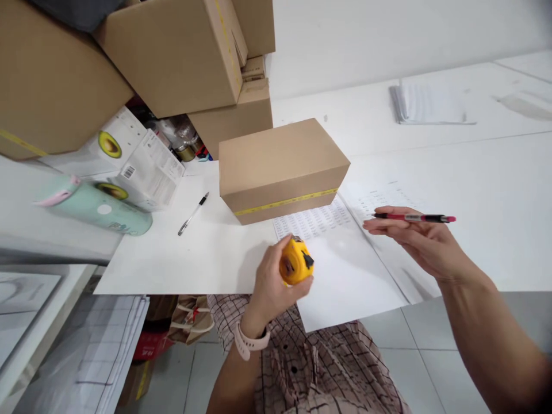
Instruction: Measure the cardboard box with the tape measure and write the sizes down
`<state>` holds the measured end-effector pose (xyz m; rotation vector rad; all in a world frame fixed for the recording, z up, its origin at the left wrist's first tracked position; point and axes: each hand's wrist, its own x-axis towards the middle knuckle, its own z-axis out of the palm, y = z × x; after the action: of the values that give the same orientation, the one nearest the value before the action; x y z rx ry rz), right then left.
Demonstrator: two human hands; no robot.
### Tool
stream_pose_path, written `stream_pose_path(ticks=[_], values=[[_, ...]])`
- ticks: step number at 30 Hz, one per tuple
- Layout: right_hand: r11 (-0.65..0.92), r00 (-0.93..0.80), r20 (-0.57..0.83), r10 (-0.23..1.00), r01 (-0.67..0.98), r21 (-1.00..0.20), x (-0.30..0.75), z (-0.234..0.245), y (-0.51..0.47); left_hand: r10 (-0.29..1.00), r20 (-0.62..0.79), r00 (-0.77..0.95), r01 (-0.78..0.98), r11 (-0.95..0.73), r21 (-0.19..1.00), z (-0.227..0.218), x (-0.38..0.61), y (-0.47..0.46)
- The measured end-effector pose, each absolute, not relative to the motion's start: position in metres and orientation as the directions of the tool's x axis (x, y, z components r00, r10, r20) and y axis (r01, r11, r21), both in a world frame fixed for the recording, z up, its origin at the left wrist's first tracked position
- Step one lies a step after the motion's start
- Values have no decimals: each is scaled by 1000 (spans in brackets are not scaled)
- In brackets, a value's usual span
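My left hand [276, 282] grips a yellow tape measure [296, 261] over the front part of the white table. In my right hand [425, 244] is a red and black pen [411, 218], lying across the fingers above the papers. A closed cardboard box [284, 164] with a yellow tape strip along its front side sits just beyond the tape measure. Its near right corner rests on a printed sheet [313, 223]. A blank-looking white paper [349, 282] lies between my hands and overhangs the table's front edge.
A clear pen with a black grip [193, 214] lies left of the box. Further left are a mint-green bottle [107, 207] and white avocado-print boxes [150, 167]. Large cardboard boxes [172, 57] are stacked at the back left. A paper stack [431, 103] lies at the back right.
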<state>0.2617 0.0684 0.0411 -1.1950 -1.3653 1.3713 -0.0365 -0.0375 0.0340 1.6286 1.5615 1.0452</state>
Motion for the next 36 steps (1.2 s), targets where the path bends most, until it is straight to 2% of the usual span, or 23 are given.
stream_pose_path(ticks=[3, 6, 8, 11, 14, 17, 20, 23, 26, 31, 36], values=[[-11, -209, -33, 977, 107, -994, 237, 44, 69, 987, 156, -44, 753, -70, 655, 43, -49, -21], [44, -246, -10, 969, 210, -977, 209, 41, 73, 993, 116, -24, 906, -27, 423, 45, -54, -5], [46, -249, -17, 968, 245, -968, 195, 36, 77, 997, 70, -18, 943, -6, 333, 44, -56, 2], [-1, -233, -48, 971, 196, -981, 184, 23, 84, 999, 39, -11, 962, 0, 273, 41, -57, 7], [-20, -225, -55, 973, 153, -988, 183, 8, 87, 980, 200, -2, 957, -56, 285, 35, -48, 2], [23, -186, -21, 982, 236, -972, 184, 0, 86, 921, 378, 97, 890, -251, 382, 23, -22, -9], [66, -169, 23, 985, 256, -964, 183, 0, 84, 910, 309, 277, 804, -396, 443, 8, 12, -18], [62, -169, 30, 985, 189, -980, 180, 2, 84, 912, 174, 372, 807, -410, 425, -5, 35, -21], [52, -158, 22, 987, 189, -981, 179, 1, 83, 918, 143, 370, 819, -394, 417, -10, 40, -20], [116, -153, 71, 986, 309, -944, 178, 0, 82, 920, 157, 359, 811, -391, 436, -10, 35, -20], [132, -178, 76, 981, 325, -937, 178, -2, 81, 920, 161, 358, 805, -391, 447, -11, 36, -20]])
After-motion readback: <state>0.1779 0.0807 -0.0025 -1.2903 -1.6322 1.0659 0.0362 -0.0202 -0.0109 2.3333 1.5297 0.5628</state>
